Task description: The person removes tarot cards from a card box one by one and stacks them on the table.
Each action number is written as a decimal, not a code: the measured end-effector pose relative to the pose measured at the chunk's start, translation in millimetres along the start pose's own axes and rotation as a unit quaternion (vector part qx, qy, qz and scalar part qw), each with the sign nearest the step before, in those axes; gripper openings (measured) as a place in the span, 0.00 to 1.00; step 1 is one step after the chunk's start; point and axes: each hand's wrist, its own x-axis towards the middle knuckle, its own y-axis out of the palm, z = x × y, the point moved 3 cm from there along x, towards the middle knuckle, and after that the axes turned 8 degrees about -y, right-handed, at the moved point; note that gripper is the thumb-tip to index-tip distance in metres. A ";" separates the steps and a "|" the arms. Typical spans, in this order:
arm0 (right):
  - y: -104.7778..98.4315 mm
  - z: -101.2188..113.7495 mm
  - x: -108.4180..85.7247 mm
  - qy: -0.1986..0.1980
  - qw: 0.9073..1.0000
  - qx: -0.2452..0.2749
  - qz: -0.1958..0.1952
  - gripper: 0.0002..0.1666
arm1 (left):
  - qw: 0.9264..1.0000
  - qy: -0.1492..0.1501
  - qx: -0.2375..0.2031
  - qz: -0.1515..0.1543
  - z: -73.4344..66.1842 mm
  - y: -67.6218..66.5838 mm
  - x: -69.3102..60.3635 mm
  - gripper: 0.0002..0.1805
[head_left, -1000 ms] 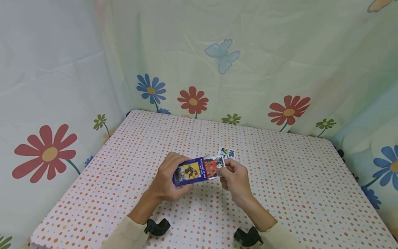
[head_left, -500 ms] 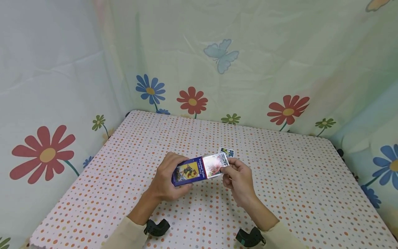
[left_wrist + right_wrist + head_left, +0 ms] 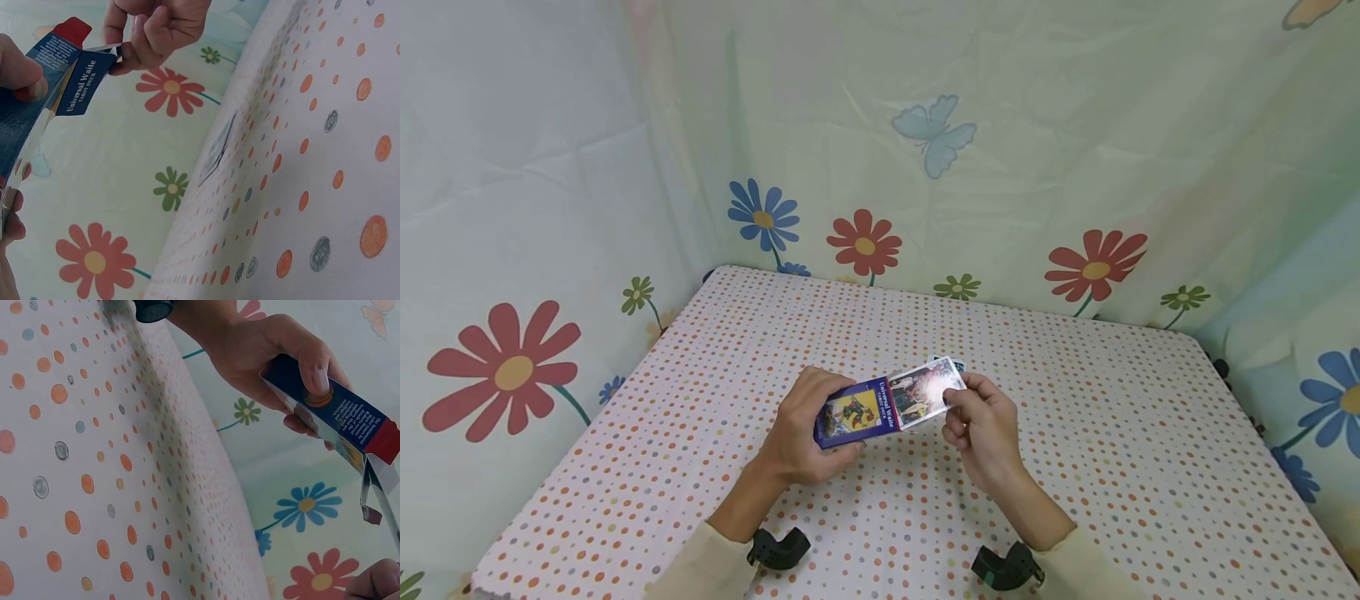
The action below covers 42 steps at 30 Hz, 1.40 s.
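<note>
My left hand grips a blue tarot box printed "Universal Waite" in the head view, with its thumb along the near side. Out of the box's right end sticks a picture card, glare on its face. Thumb and fingers of my right hand pinch the outer end of that card; whether it is one card or several I cannot tell. Red end flaps stand open on the box in the right wrist view. Behind the held card, another card lies mostly covered; the left wrist view shows this flat card on the table.
A table with a dotted cloth spreads beneath both hands. Flower-printed curtains hang behind it and at both sides. Black wrist devices are worn at both cuffs.
My right hand has moved right and drawn the card farther out of the box. The left hand and box have hardly moved. The card on the table is now more covered.
</note>
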 end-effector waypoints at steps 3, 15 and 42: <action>-1.8 0.2 1.6 0.000 1.000 0.011 -0.004 0.11 | 1.000 -0.003 -0.001 0.001 0.1 -0.2 -0.3 0.37; -7.9 0.5 8.1 -0.042 0.999 0.008 -0.006 0.14 | 1.000 -0.003 -0.005 0.000 1.3 0.4 -0.7 0.36; -43.2 -22.2 52.6 -0.043 0.996 -0.060 -0.057 0.24 | 1.000 -0.008 -0.005 0.000 1.8 0.0 -1.1 0.36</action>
